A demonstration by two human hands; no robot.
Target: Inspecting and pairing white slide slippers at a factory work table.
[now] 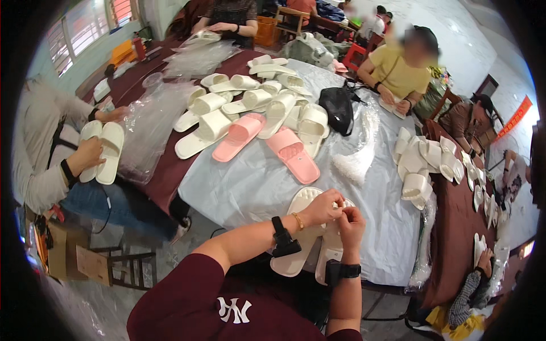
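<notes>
Slippers, one pair, cream moulded plastic [294, 250]: at the near edge of the grey-sheeted bench [389, 238], beneath both hands. Left hand [322, 208], right hand [352, 226]: fingertips pinched together, close beside each other; contents too small to tell.

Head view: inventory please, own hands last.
heaped slippers: many, white, centre
pink slippers: two, pink, near heap
cream slippers: two, cream, below centre
outer slippers: many, white, right
held slippers: two, white, left
black bag: one, black, heap's right
plastic bags: several, clear, heap's left
plastic bundle: one, clear, near bag
sheet: one, grey, centre
coworkers: several, varied clothing, around
wrist devices: two, black, below centre
left hand, right hand: one each, bare, over cream slippers
</notes>
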